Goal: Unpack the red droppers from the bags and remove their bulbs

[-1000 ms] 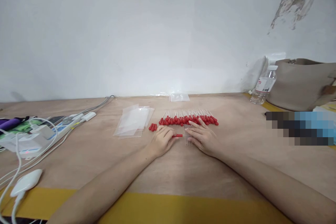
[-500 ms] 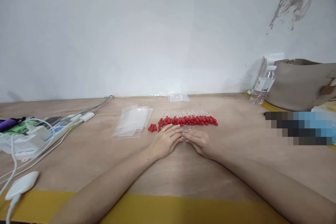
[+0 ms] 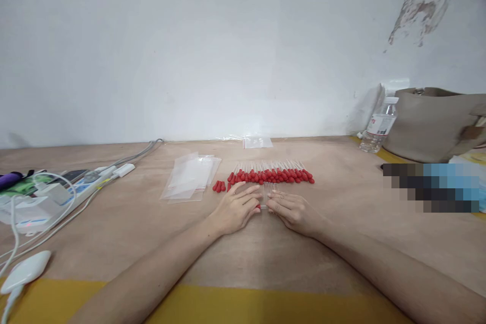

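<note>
writing could not be read anywhere: the water bottle (image 3: 378,125) near the far right corner of the tabletop (image 3: 341,212) carried a red and white label, too small to make out.

the left hand (image 3: 237,206) and the right hand (image 3: 292,208) lay close together on the middle of the tabletop, fingertips nearly meeting. between them sat a small clear bag (image 3: 268,191) with a red-capped dropper (image 3: 258,206), only a bit of its red showing at the left fingertips. the fingers of both hands were half curled and pressed to the bag; how firmly they gripped it could not be told.

just beyond the hands, toward the far edge, lay a row of droppers (image 3: 270,174) with red caps side by side. a few loose red caps (image 3: 219,186) lay at the row's left end, and a stack of clear bags (image 3: 192,176) further left. one more bag (image 3: 258,142) lay at the far edge. a power strip (image 3: 81,186) with white cables sat by the left edge, a grey handbag (image 3: 429,124) at the far right.
</note>
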Tool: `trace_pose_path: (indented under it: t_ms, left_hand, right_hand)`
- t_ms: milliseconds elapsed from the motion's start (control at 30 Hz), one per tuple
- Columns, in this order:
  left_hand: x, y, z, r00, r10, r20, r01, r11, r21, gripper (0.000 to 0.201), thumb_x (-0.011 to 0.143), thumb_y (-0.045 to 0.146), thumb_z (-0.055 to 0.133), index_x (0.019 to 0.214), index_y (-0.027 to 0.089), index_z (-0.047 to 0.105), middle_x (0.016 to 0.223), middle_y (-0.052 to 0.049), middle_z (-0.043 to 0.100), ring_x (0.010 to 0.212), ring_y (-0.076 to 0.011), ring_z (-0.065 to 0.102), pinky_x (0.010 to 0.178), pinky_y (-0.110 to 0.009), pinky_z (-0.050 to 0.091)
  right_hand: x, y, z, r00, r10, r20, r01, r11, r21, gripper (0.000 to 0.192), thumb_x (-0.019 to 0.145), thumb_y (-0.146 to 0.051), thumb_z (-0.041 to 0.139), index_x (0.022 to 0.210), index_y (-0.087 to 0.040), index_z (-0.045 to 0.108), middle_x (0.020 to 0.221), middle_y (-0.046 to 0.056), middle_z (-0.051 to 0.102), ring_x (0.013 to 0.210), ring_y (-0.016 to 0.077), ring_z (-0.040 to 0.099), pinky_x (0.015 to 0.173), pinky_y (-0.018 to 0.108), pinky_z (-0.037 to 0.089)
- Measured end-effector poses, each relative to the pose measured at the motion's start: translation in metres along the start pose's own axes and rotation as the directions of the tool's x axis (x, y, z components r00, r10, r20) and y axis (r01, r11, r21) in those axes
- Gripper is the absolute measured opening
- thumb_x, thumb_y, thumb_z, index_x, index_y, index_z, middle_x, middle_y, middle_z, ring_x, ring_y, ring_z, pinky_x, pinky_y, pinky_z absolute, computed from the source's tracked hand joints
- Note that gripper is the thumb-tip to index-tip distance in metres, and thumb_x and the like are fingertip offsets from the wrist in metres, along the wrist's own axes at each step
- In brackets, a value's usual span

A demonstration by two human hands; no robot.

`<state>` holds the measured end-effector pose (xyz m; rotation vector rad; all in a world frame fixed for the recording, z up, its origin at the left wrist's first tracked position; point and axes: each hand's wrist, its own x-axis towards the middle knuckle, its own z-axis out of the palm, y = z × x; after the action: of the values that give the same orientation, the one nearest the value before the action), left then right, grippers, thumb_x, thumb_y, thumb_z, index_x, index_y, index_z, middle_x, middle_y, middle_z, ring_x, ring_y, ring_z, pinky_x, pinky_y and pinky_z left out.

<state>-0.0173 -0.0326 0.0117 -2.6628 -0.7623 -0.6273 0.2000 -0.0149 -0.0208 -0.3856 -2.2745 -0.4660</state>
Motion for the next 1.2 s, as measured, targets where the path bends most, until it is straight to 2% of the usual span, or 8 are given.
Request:
trace_pose_path:
  t_ms: [433, 567, 667, 733, 800, 933, 1200]
  left_hand:
    - [-0.003, 0.002, -0.006, 1.0, 0.01, 0.025, -0.01, 1.0, -0.022, 0.018, 0.089, 0.022, 0.037, 0.088, 0.018, 0.055, 0.104, -0.004, 0.063, 0.118, -0.0178, 0.043, 0.099, -0.041, 0.026]
    - [-0.003, 0.001, -0.002, 1.0, -0.014, -0.015, 0.014, 1.0, -0.027, 0.017, 0.09, 0.022, 0.037, 0.089, 0.018, 0.054, 0.102, -0.004, 0.064, 0.117, -0.0175, 0.044, 0.098, -0.04, 0.027]
    - [-0.002, 0.001, 0.001, 0.998, -0.046, -0.042, 0.045, 0.999, -0.025, 0.016, 0.09, 0.022, 0.037, 0.089, 0.017, 0.053, 0.102, -0.004, 0.063, 0.116, -0.0172, 0.045, 0.098, -0.039, 0.028]
    - [-0.001, 0.002, 0.002, 0.998, -0.047, -0.042, 0.046, 0.999, -0.022, 0.016, 0.09, 0.023, 0.037, 0.091, 0.017, 0.052, 0.102, -0.005, 0.063, 0.116, -0.0172, 0.045, 0.098, -0.039, 0.028]
    - [0.001, 0.002, 0.004, 0.999, -0.034, -0.033, 0.034, 0.999, -0.017, 0.016, 0.09, 0.025, 0.038, 0.091, 0.017, 0.052, 0.099, -0.005, 0.064, 0.116, -0.0174, 0.045, 0.099, -0.04, 0.028]
    - [0.003, 0.003, 0.005, 1.0, 0.007, -0.008, -0.007, 1.0, 0.003, 0.019, 0.09, 0.023, 0.036, 0.085, 0.017, 0.053, 0.084, -0.004, 0.065, 0.114, -0.0173, 0.047, 0.099, -0.042, 0.027]
    - [-0.001, 0.001, 0.0, 1.0, 0.03, 0.008, -0.03, 1.0, 0.007, 0.021, 0.089, 0.02, 0.035, 0.076, 0.017, 0.051, 0.075, -0.002, 0.063, 0.11, -0.0164, 0.05, 0.101, -0.042, 0.024]
  right_hand:
    - [-0.003, 0.0, -0.001, 0.997, -0.074, 0.036, 0.075, 0.997, -0.017, 0.025, 0.082, -0.007, 0.045, 0.103, -0.011, 0.057, 0.101, 0.01, 0.064, 0.108, 0.019, 0.052, 0.097, 0.037, 0.043]
    - [0.0, -0.002, 0.0, 1.0, 0.022, -0.01, -0.021, 0.999, 0.028, 0.022, 0.082, -0.01, 0.046, 0.1, -0.014, 0.058, 0.101, 0.009, 0.064, 0.103, 0.0178, 0.055, 0.095, 0.036, 0.045]
    - [0.003, -0.006, 0.004, 0.989, 0.149, 0.019, -0.15, 0.981, 0.122, 0.024, 0.083, -0.02, 0.048, 0.106, -0.016, 0.055, 0.1, 0.007, 0.065, 0.098, 0.0164, 0.058, 0.095, 0.038, 0.044]
    - [0.005, -0.008, 0.007, 0.981, 0.189, 0.032, -0.192, 0.965, 0.178, 0.028, 0.084, -0.023, 0.047, 0.112, -0.017, 0.052, 0.1, 0.006, 0.065, 0.093, 0.0152, 0.06, 0.095, 0.04, 0.043]
    - [0.006, -0.009, 0.009, 0.981, 0.19, 0.036, -0.194, 0.957, 0.214, 0.027, 0.085, -0.02, 0.045, 0.111, -0.018, 0.052, 0.1, 0.004, 0.065, 0.09, 0.0139, 0.061, 0.096, 0.04, 0.043]
    - [0.006, -0.009, 0.007, 0.985, 0.165, 0.049, -0.172, 0.95, 0.26, 0.018, 0.085, -0.017, 0.044, 0.097, -0.019, 0.057, 0.094, 0.002, 0.066, 0.085, 0.0114, 0.062, 0.096, 0.036, 0.043]
    - [0.004, -0.009, 0.0, 0.991, 0.132, 0.038, -0.137, 0.97, 0.201, 0.018, 0.085, -0.016, 0.043, 0.094, -0.019, 0.058, 0.087, 0.004, 0.067, 0.081, 0.012, 0.063, 0.094, 0.034, 0.045]
